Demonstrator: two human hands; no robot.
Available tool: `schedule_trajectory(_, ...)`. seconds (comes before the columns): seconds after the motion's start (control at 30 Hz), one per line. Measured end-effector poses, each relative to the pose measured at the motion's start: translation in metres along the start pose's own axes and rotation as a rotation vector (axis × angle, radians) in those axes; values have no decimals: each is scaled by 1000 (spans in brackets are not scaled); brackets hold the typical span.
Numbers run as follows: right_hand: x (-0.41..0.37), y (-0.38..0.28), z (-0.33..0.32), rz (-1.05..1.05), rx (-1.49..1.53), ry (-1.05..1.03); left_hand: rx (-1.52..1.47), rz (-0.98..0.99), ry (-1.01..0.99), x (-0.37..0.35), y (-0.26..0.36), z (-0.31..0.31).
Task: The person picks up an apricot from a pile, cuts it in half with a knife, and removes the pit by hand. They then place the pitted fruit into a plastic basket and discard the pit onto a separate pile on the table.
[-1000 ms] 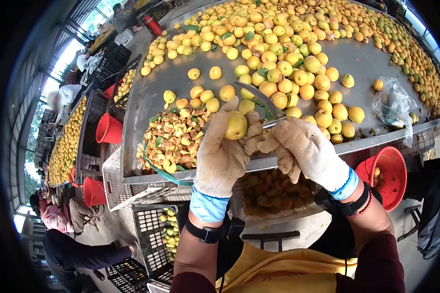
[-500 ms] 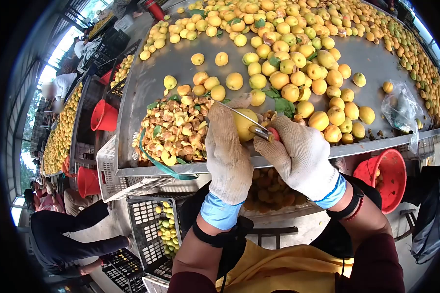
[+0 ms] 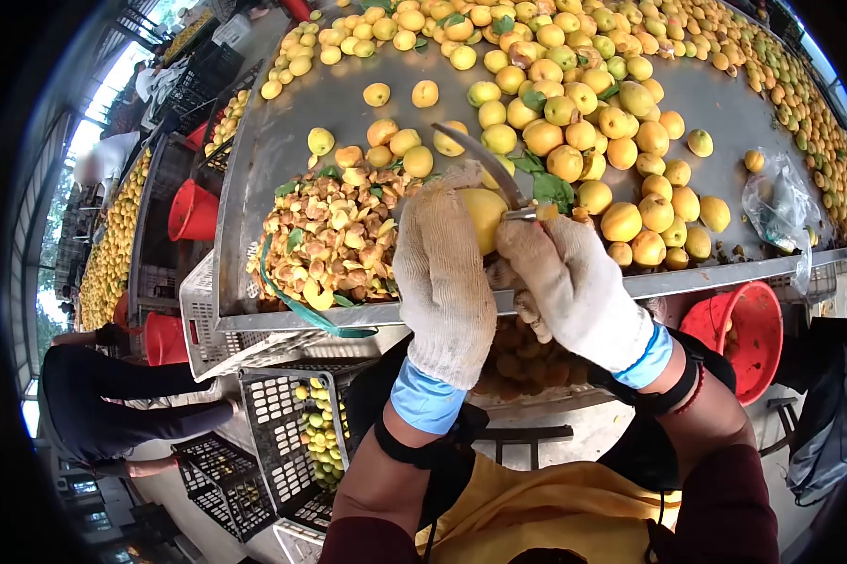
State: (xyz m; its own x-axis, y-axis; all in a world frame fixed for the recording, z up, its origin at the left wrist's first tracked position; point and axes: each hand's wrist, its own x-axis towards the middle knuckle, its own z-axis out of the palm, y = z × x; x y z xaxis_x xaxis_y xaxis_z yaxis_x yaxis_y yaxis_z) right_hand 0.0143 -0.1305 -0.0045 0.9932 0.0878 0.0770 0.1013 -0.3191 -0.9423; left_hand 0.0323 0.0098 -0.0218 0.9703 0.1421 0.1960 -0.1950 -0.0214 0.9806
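My left hand, in a white knitted glove over a blue cuff, is wrapped round a round yellow apricot-like fruit above the table's near edge. My right hand, gloved alike, grips a knife with a curved metal blade and a bit of red at its handle. Its blade rises over the fruit's far right side, tip pointing up and left, while the right fingers stay close beside the fruit. Left of my hands lies a heap of cut fruit pieces with some green leaves. Whole yellow fruits are piled beyond and to the right.
A raised metal rim edges the table. A clear plastic bag hangs over it at right, above a red bucket. A black crate with fruit stands below left. A bent-over person is at far left.
The knife has swung from lying across the fruit to pointing up and away over it. My right hand has turned with it. The person at left has shifted.
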Motion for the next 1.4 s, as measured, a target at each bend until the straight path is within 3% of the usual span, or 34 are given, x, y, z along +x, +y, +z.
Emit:
schedule_trajectory(0.07,5,-8,-6,387,582,-180,-21,21,-128,6,8,-4)
schedule_trajectory(0.13,6,-1,-16,425,756,-271,-169,-47,-165,7,4,-7)
schedule_trajectory(0.23,2,24,-19,478,1350,-742,-624,-240,-276,7,-8,-11)
schedule_trajectory(0.27,0,19,-18,478,1350,-742,-775,-305,-311,6,-12,-12)
schedule_trajectory(0.33,-10,2,-13,715,1078,-423,-1073,-434,-381,5,-16,-13)
schedule_trajectory(0.37,-17,9,-7,372,912,-421,-1221,-500,-416,5,-16,-13)
schedule_trajectory(0.5,-21,9,-23,497,1230,-413,-1331,-538,-387,6,-11,-9)
schedule_trajectory(0.53,-20,5,-25,542,1337,-414,-1174,-476,-382,7,-9,-10)
schedule_trajectory(0.6,-20,-25,-36,177,653,-260,-863,-352,-371,13,-6,-12)
schedule_trajectory(0.63,-19,-30,-37,167,433,-239,-1052,-412,-406,18,-13,-15)
schedule_trajectory(0.67,-21,-28,-35,164,435,-240,-1050,-410,-406,19,-15,-17)
schedule_trajectory(0.73,-28,-18,-25,151,235,-227,-925,-486,-209,20,-17,-19)
schedule_trajectory(0.8,-31,-9,-17,27,76,-173,-809,-410,-210,17,-5,-12)
schedule_trajectory(0.9,-32,-12,-18,86,94,-186,-994,-516,-276,15,-1,-15)
schedule_trajectory(1.0,-31,-11,-17,-44,-8,-158,-948,-436,-357,16,-10,-16)
schedule_trajectory(1.07,-32,-20,-17,252,302,-258,-950,-503,-254,15,-9,-15)
schedule_trajectory(1.13,-32,-20,-16,259,375,-256,-951,-566,-147,14,-5,-14)
schedule_trajectory(1.3,-33,-29,-14,318,443,-270,-1250,-490,-399,18,-7,-14)
schedule_trajectory(1.4,-36,-28,-8,365,517,-283,-996,-359,-350,16,2,-13)
